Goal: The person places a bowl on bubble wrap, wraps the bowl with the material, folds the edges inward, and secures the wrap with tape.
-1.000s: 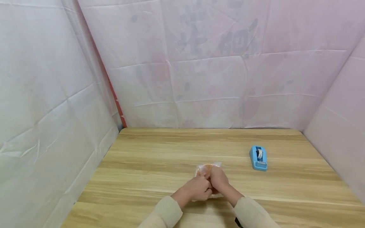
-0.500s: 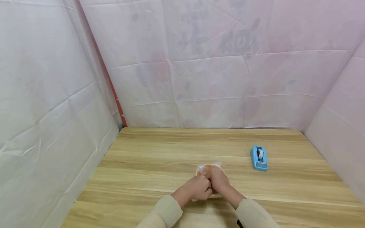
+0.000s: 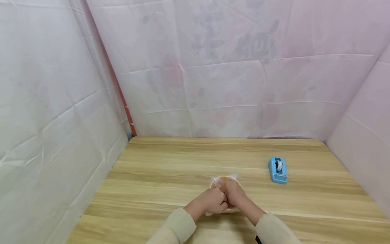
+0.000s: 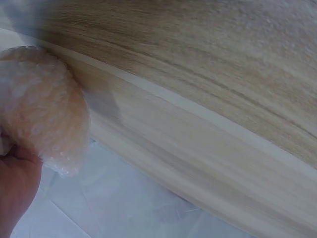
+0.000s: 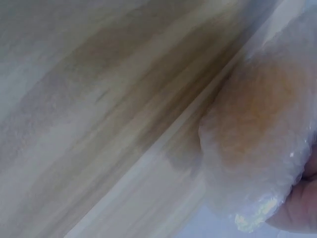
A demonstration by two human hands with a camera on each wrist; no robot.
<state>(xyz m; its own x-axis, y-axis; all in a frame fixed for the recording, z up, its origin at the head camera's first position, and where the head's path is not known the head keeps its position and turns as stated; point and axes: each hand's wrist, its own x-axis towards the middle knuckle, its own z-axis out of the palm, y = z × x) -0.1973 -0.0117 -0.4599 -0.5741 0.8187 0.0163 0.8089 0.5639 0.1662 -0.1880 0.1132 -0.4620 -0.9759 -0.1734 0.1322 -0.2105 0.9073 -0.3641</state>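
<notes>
A round orange thing in clear bubble wrap (image 3: 223,179) is at the near middle of the table, with loose wrap corners sticking up at its far side. My left hand (image 3: 214,200) and right hand (image 3: 235,194) meet over it, fingers curled into the wrap. In the left wrist view the bubble wrap (image 4: 52,116) bulges beside the left hand (image 4: 20,186), whose visible part presses against its edge. The right wrist view has the wrapped bundle (image 5: 260,111) against the right hand (image 5: 297,206). Both hands' fingertips are hidden.
A blue tape dispenser (image 3: 278,170) with a roll in it stands on the right of the wood-grain table (image 3: 170,159). Pale cloth sheets (image 3: 195,84) hang behind the table and along both sides.
Both hands stay on the wrapped thing in nearly the same pose. The view has shifted very slightly, so the tape dispenser appears a little farther right.
</notes>
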